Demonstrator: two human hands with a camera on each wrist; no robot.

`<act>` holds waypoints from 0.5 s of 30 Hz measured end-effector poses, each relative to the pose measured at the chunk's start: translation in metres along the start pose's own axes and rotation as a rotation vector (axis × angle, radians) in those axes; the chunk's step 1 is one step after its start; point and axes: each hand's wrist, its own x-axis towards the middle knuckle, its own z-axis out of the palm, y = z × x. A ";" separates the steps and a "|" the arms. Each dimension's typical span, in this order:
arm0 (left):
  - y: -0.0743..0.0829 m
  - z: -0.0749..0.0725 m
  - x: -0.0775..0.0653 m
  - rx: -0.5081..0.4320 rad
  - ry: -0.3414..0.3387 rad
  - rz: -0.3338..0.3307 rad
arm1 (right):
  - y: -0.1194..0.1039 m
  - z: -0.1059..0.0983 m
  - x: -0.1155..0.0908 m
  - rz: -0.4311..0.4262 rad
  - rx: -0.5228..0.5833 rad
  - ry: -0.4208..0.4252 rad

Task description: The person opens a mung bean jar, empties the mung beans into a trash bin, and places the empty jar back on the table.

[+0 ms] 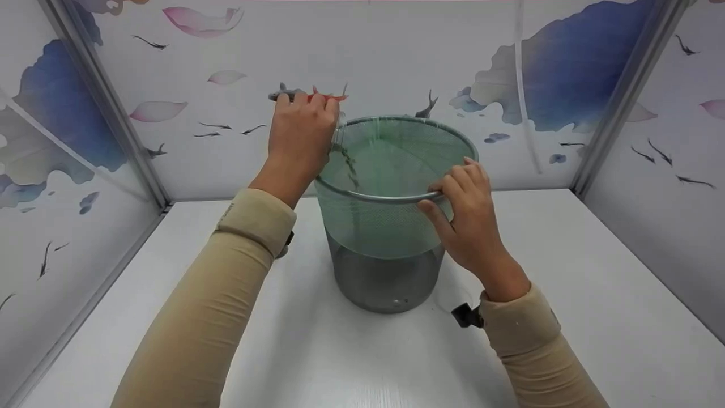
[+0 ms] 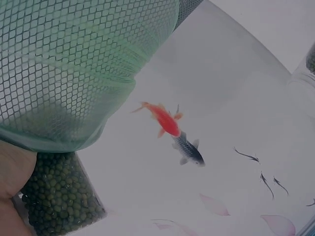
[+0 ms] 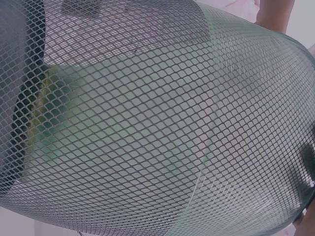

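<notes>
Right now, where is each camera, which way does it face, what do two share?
Head: on the head, looking forward and down at the bin; left hand, right hand, sleeves show.
Left wrist: worn there, looking past bin and jar toward the wall; part of left hand shows.
Right wrist: worn there, looking at the bin's mesh side; bare skin shows at right.
Head and left wrist share the printed red fish.

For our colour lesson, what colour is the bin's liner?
The liner is green, clearest in the head view.
</notes>
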 end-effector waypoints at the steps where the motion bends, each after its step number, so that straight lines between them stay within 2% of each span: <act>1: 0.000 0.000 0.000 0.003 0.001 0.004 | 0.000 0.000 0.000 0.001 -0.001 -0.001; 10: 0.001 -0.001 -0.001 0.026 0.051 0.027 | -0.001 -0.001 0.000 0.006 0.002 -0.001; 15: 0.001 0.000 -0.002 0.040 0.052 0.031 | -0.001 0.000 0.001 0.006 -0.002 0.001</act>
